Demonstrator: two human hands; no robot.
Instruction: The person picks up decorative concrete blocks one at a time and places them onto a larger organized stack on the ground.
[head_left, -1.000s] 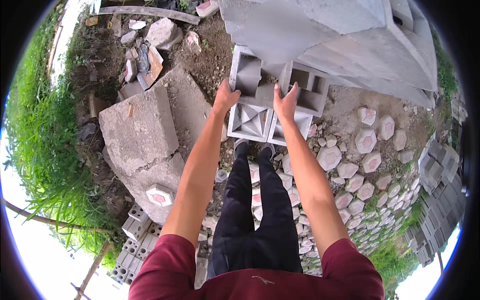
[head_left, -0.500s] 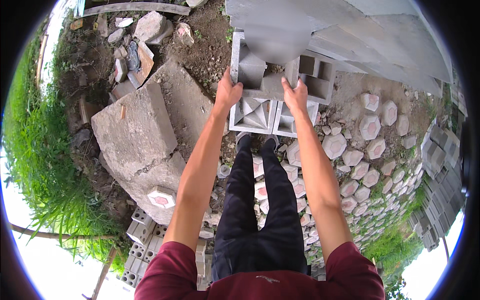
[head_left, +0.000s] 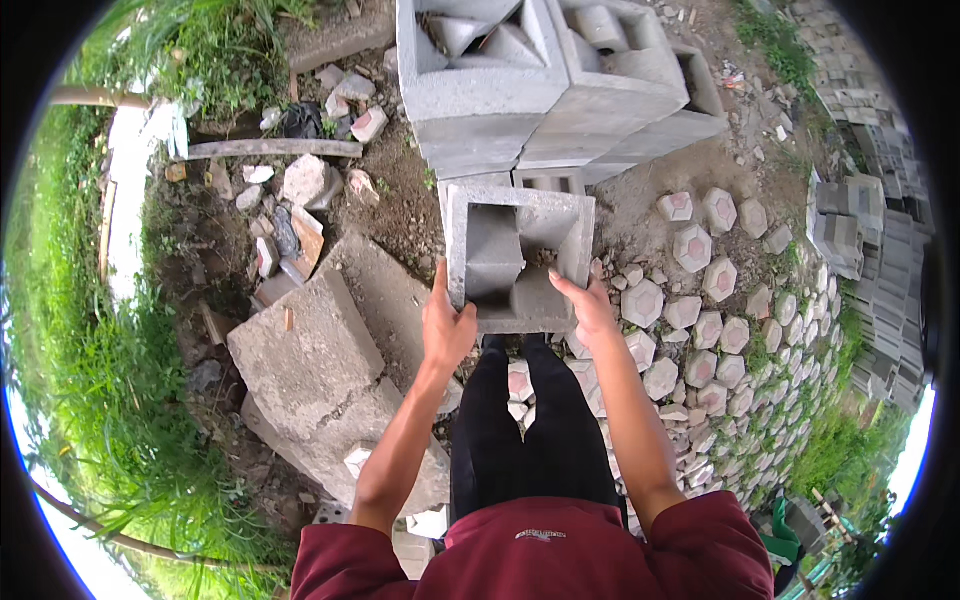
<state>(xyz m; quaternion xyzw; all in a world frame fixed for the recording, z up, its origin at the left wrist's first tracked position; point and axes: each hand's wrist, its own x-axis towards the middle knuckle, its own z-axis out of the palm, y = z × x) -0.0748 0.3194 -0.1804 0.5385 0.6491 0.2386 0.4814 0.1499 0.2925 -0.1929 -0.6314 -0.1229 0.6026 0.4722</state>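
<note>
Between my two hands is a square grey concrete block (head_left: 522, 324) with a hollow, angled-web inside, held in front of my legs. My left hand (head_left: 447, 325) grips its left side near the lower corner, fingers wrapped under and thumb at the edge. On the lower right side, my right hand (head_left: 590, 305) clasps the block with its thumb over the rim. Just beyond it rises a stack of similar hollow concrete blocks (head_left: 470, 135). Part of another block (head_left: 548, 181) shows low against the stack, mostly hidden behind the held one.
A large broken concrete slab (head_left: 300, 340) lies to my left, with rubble (head_left: 310, 182) beyond it. Several hexagonal pavers (head_left: 642, 303) cover the ground at right. More grey blocks (head_left: 880, 300) are piled at the far right. Green plants (head_left: 90, 400) grow along the left.
The block in my hands has come up and apart from the lower blocks, nearer to me. My view has tilted up, showing the stack's top.
</note>
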